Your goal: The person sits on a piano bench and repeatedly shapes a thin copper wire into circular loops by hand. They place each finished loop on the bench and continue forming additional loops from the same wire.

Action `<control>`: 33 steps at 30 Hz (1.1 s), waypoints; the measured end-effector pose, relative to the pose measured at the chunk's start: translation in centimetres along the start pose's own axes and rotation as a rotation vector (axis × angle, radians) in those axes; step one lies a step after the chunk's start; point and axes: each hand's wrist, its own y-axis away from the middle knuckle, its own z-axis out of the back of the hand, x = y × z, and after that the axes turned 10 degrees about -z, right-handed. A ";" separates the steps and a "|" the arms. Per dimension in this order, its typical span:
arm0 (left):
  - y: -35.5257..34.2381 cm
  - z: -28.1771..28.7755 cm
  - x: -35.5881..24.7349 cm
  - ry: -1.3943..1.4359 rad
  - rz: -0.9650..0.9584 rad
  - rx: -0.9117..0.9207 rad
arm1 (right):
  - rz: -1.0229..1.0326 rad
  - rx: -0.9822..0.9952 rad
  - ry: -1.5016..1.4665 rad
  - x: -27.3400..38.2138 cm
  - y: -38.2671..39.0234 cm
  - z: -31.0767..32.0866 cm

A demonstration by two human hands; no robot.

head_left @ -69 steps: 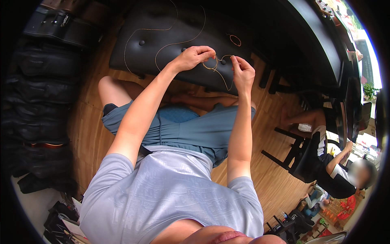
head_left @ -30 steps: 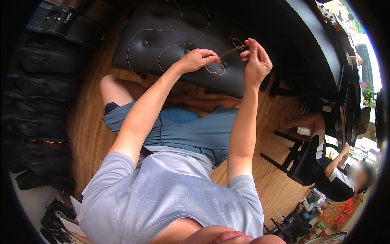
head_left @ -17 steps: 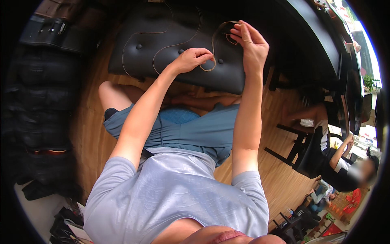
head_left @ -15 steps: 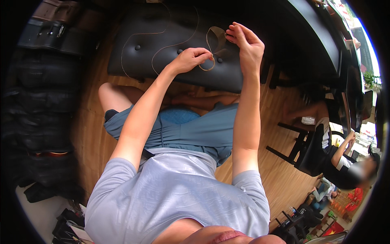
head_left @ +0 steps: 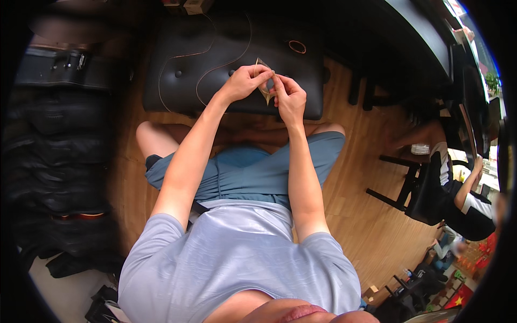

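Over the black tufted bench [head_left: 221, 51], my left hand [head_left: 242, 84] and my right hand [head_left: 291, 101] are close together. Between them is a thin tan strip [head_left: 267, 98], bent, with pointed ends showing above and below the fingers. Both hands pinch it with thumb and fingertips; what kind of strip it is I cannot make out. A coiled ring of thin tan cord [head_left: 297, 47] lies on the bench beyond my right hand. Left of my hands, two long thin cords [head_left: 186, 55] curve across the bench top.
A small box [head_left: 197, 6] stands at the bench's far edge. Dark leather pieces [head_left: 64, 145] fill the left side. At right are a black table [head_left: 431, 48], a black stool frame [head_left: 401, 185] and a seated person [head_left: 458, 210]. Wood floor [head_left: 355, 237] surrounds my crossed legs.
The coiled ring has left my left hand and now lies on the bench. My right hand has moved left and nearer me, and my hands now meet at the tan strip.
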 end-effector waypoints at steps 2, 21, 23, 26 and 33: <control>0.3 -0.7 -0.5 -0.114 -0.077 -0.066 | 0.034 -0.007 -0.085 -0.7 -0.4 0.4; 9.7 -1.3 -8.0 0.723 0.100 -0.053 | 0.082 -0.036 -0.228 -1.2 0.3 0.9; 10.4 -0.6 -7.9 0.680 0.040 0.021 | 0.087 -0.046 -0.236 -1.2 0.3 0.9; 10.6 -0.1 -8.1 0.435 -0.028 0.107 | 0.084 -0.040 -0.241 -1.4 0.3 1.0; 7.2 -0.1 -6.3 -0.169 -0.156 -0.399 | 0.045 0.040 -0.224 -0.8 0.3 1.5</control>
